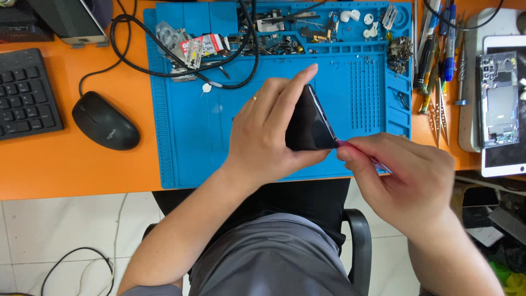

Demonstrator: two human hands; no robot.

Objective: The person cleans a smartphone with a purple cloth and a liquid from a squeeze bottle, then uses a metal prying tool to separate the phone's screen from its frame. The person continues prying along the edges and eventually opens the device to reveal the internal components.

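Observation:
My left hand (266, 129) grips a black smartphone (308, 123), held tilted on its edge above the blue repair mat (192, 131). A ring sits on one finger of that hand. My right hand (408, 178) pinches a thin pink pry tool (356, 151) whose tip touches the phone's lower right corner. Both hands hover over the front part of the mat, close to the desk edge.
Small parts, screws and black cables (181, 66) crowd the mat's back trays. A black mouse (105, 120) and keyboard (24, 96) lie left on the orange desk (66, 164). Screwdrivers and tweezers (438, 60) and an opened phone chassis (497, 98) lie right. A chair arm (359, 241) is below.

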